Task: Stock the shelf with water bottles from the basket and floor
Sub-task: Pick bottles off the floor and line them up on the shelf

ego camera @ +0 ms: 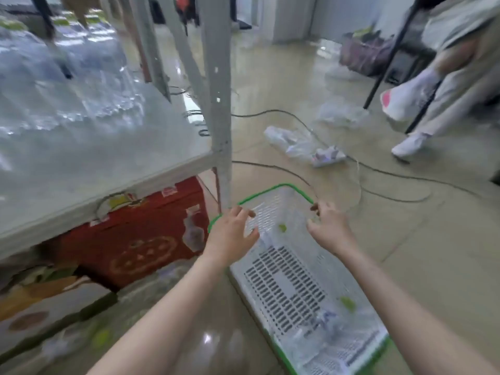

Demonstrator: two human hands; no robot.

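Your left hand (232,234) and right hand (328,226) reach over the basket (292,288), fingers spread, holding nothing. White basket, green rim, blurry bottles (324,328) inside.

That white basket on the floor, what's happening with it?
A person reaches both hands into the basket beside a metal shelf already loaded with bottles. The left hand hovers open; the right hand is at the far rim. A few clear water bottles lie inside, blurred.
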